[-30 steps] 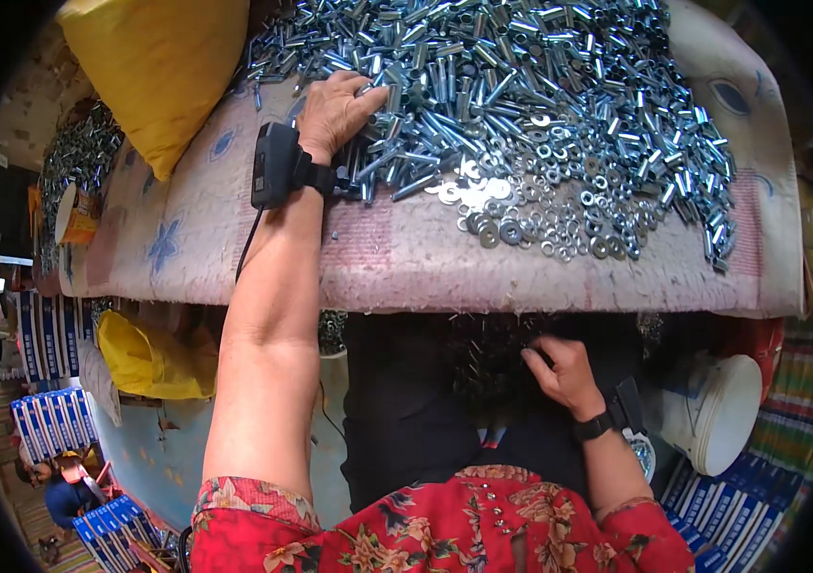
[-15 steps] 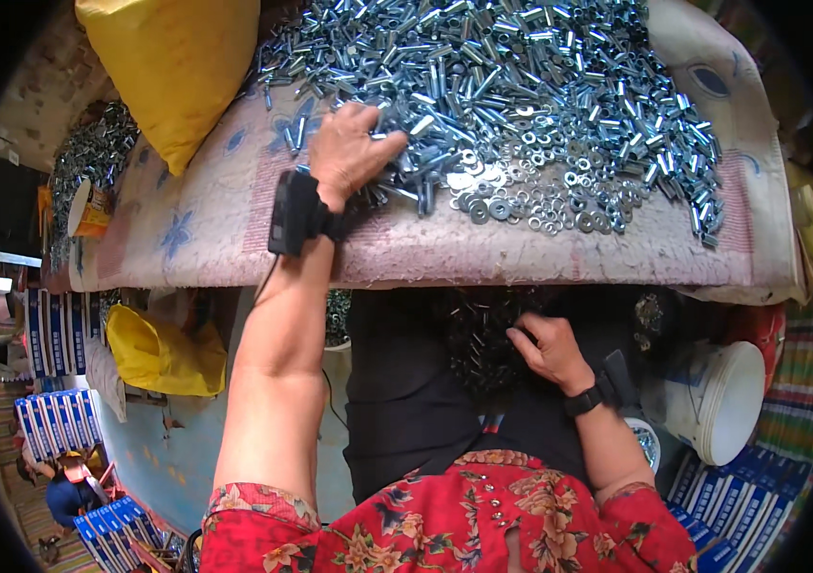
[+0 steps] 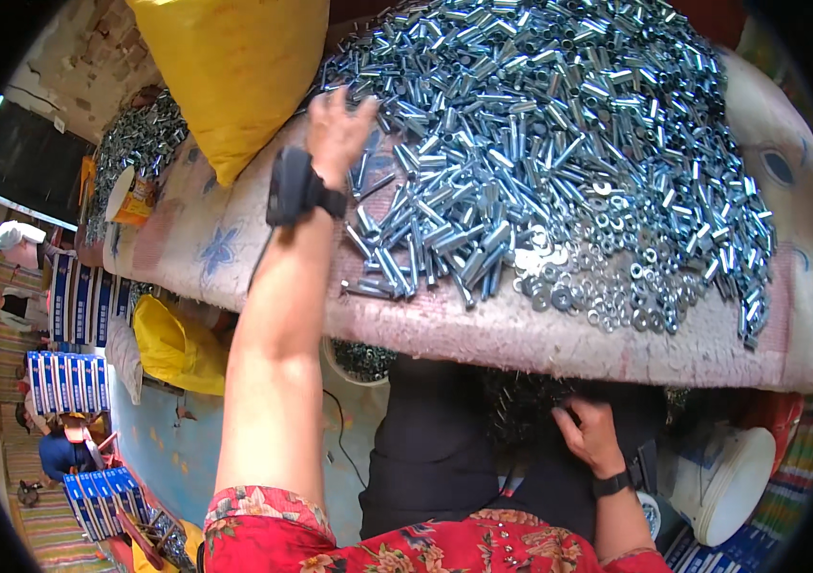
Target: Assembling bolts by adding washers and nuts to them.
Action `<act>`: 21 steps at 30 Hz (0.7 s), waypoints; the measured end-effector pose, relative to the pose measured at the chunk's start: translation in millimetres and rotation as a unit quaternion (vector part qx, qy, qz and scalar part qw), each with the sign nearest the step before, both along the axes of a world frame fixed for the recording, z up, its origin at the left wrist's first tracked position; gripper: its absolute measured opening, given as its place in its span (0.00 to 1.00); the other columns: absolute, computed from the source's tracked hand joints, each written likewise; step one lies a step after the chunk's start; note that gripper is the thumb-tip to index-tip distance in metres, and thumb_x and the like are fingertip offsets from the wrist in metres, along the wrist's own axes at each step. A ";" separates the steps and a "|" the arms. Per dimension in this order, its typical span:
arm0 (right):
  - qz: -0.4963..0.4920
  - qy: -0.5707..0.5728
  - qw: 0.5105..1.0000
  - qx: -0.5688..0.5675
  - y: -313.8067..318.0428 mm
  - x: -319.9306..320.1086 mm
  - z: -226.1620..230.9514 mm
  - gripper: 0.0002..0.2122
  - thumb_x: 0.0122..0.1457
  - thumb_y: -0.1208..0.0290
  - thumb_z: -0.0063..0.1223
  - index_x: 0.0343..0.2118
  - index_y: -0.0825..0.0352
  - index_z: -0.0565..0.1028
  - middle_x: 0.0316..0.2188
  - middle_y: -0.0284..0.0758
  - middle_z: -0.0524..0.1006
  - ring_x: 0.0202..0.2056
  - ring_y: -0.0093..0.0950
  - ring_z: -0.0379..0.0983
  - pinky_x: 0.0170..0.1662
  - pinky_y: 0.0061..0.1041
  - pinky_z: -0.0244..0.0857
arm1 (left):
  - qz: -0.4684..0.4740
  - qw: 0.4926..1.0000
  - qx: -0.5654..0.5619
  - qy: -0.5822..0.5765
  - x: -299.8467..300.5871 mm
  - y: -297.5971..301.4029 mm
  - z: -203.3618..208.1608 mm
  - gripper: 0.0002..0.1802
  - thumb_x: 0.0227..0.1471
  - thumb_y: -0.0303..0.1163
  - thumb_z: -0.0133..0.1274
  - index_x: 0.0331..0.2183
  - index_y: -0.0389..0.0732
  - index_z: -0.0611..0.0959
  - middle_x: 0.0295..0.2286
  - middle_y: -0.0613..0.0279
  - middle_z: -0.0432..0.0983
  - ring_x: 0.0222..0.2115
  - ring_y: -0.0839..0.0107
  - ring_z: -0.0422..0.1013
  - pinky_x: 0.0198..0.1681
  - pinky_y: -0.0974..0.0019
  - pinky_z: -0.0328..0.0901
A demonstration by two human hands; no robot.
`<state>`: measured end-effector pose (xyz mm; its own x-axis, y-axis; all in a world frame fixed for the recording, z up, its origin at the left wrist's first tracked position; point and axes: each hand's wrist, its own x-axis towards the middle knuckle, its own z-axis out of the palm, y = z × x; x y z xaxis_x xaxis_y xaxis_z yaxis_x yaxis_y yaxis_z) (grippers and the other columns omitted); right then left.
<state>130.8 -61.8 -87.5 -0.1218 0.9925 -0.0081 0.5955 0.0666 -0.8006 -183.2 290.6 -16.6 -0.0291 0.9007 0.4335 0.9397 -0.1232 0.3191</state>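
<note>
A large heap of shiny metal sleeves (image 3: 483, 124) covers the far part of a padded, cloth-covered table (image 3: 483, 339). At the heap's left edge, my left hand (image 3: 337, 138) hovers with its fingers spread and nothing visible in them. Flat washers and nuts (image 3: 607, 267) lie together at the heap's near right side. Below the table edge, my right hand (image 3: 590, 435) has its fingers curled beside a dark pile of small metal parts (image 3: 526, 406) at my lap. What those fingers hold, if anything, is hidden.
A full yellow sack (image 3: 234, 76) stands left of the heap, with an orange tub (image 3: 129, 199) beyond it. Under the table are a bucket of metal parts (image 3: 358, 361) and a yellow bag (image 3: 172, 344). A white bucket (image 3: 736, 482) lies at right; blue boxes (image 3: 67, 382) are stacked at left.
My left hand has left the sleeves near the washers and moved to the heap's far left edge, fingers spreading. My right hand stays by the dark pile. The whole view has shifted.
</note>
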 end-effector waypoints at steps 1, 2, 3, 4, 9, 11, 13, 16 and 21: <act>-0.006 0.005 1.000 -0.014 0.7 0.7 -0.6 0.06 0.45 0.72 0.54 0.21 0.69 0.73 0.17 0.45 0.70 0.20 0.41 0.69 0.23 0.32 0.61 | 0.056 0.998 -0.030 0.008 -11.0 18.8 -5.0 0.36 0.44 0.57 0.47 0.48 0.42 0.68 0.48 0.40 0.59 0.49 0.46 0.57 0.50 0.54 0.55; -0.003 0.003 1.000 -0.028 2.0 2.0 0.2 0.05 0.45 0.73 0.54 0.23 0.69 0.73 0.17 0.44 0.71 0.21 0.41 0.69 0.24 0.32 0.61 | 0.085 0.995 -0.054 0.027 -23.1 36.4 -12.6 0.37 0.43 0.58 0.45 0.48 0.40 0.68 0.47 0.39 0.60 0.50 0.46 0.56 0.51 0.54 0.54; 0.002 0.008 0.999 -0.042 3.5 2.0 2.2 0.05 0.45 0.73 0.54 0.23 0.69 0.74 0.18 0.43 0.71 0.21 0.41 0.69 0.24 0.32 0.62 | 0.082 0.991 -0.103 -0.037 -49.4 59.6 -17.6 0.38 0.44 0.58 0.44 0.48 0.38 0.68 0.47 0.38 0.61 0.50 0.47 0.57 0.52 0.55 0.54; 0.006 0.013 0.998 -0.057 4.4 1.8 3.7 0.05 0.45 0.73 0.54 0.24 0.69 0.74 0.18 0.43 0.72 0.22 0.41 0.69 0.25 0.32 0.62 | 0.079 0.980 -0.155 -0.099 -65.3 77.9 -26.2 0.38 0.44 0.58 0.43 0.48 0.37 0.68 0.47 0.38 0.62 0.50 0.48 0.57 0.52 0.56 0.53; 0.006 0.002 0.999 -0.037 7.4 5.5 3.2 0.09 0.44 0.73 0.56 0.30 0.67 0.75 0.28 0.42 0.74 0.32 0.42 0.71 0.36 0.34 0.63 | -0.040 0.996 -0.025 -0.081 -5.1 113.3 -32.8 0.43 0.41 0.62 0.44 0.47 0.35 0.69 0.43 0.38 0.66 0.46 0.47 0.62 0.49 0.57 0.56; 0.007 0.019 0.997 -0.075 4.3 5.8 2.6 0.13 0.44 0.73 0.56 0.36 0.65 0.75 0.37 0.41 0.73 0.41 0.43 0.67 0.47 0.36 0.58 | -0.077 0.989 -0.029 -0.125 24.9 114.9 -24.8 0.42 0.39 0.63 0.45 0.46 0.36 0.70 0.42 0.39 0.67 0.45 0.47 0.63 0.48 0.57 0.57; 0.016 0.015 0.999 -0.039 12.3 1.9 6.7 0.10 0.44 0.74 0.55 0.32 0.66 0.75 0.32 0.41 0.74 0.37 0.41 0.69 0.42 0.34 0.61 | -0.123 0.984 -0.018 -0.128 57.2 95.4 -14.7 0.38 0.38 0.62 0.47 0.43 0.39 0.74 0.39 0.42 0.70 0.43 0.50 0.66 0.45 0.58 0.60; 0.044 0.044 0.998 -0.004 10.9 1.7 15.2 0.05 0.43 0.75 0.55 0.25 0.67 0.73 0.25 0.39 0.74 0.30 0.38 0.71 0.34 0.30 0.64 | -0.210 0.972 -0.076 -0.077 66.1 71.1 -3.1 0.33 0.39 0.60 0.47 0.38 0.42 0.77 0.36 0.46 0.73 0.39 0.51 0.69 0.42 0.58 0.61; 0.174 0.050 0.970 0.164 67.5 -6.5 85.9 0.10 0.40 0.78 0.55 0.29 0.67 0.70 0.24 0.40 0.72 0.25 0.38 0.70 0.26 0.30 0.63 | -0.260 0.960 -0.104 0.008 56.8 54.7 -7.5 0.34 0.35 0.63 0.48 0.39 0.47 0.77 0.35 0.50 0.75 0.39 0.55 0.69 0.44 0.60 0.63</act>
